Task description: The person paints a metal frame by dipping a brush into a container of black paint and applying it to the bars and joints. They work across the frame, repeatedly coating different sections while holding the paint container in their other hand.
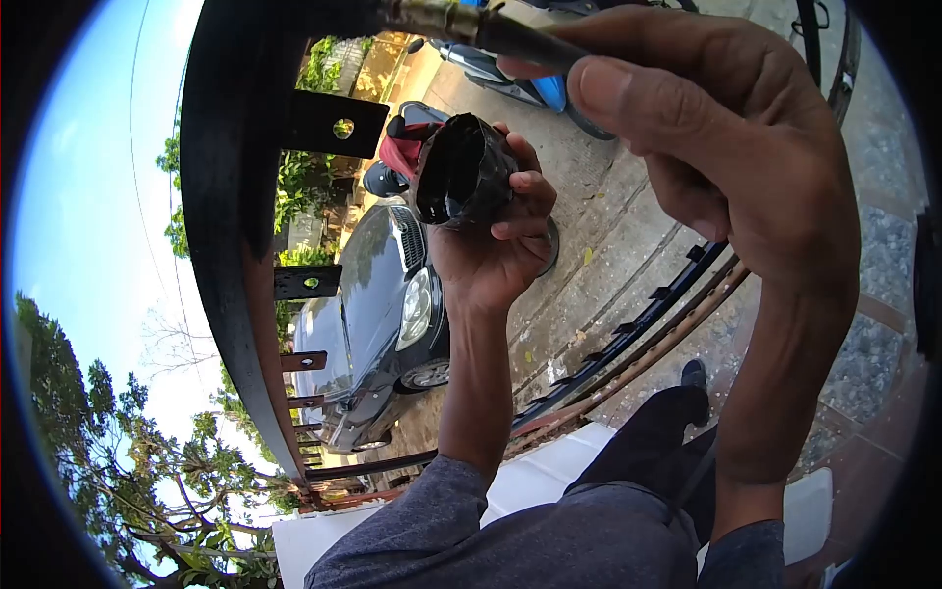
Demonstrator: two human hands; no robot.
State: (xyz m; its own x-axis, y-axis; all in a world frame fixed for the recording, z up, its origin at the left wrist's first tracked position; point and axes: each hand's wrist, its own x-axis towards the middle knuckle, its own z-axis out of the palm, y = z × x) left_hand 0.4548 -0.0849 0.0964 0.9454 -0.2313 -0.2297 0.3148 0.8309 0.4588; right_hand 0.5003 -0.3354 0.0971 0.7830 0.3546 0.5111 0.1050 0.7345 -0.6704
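Note:
My left hand is wrapped round a small cup, its inside and rim coated in wet-looking black paint. The cup is tipped so that its mouth faces the camera. At the top, my right hand pinches the dark handle of a paintbrush between thumb and fingers. The brush's bristle end points left and overlaps the upper part of a glossy black metal bar. Short tabs with round holes, such as a black tab, stick out along this bar; those lower down look rusty brown.
A second black rail with tabs curves beside a rusty one. Behind the bars are a dark parked car, a blue motorbike and a person in a red top. A white surface lies near my body.

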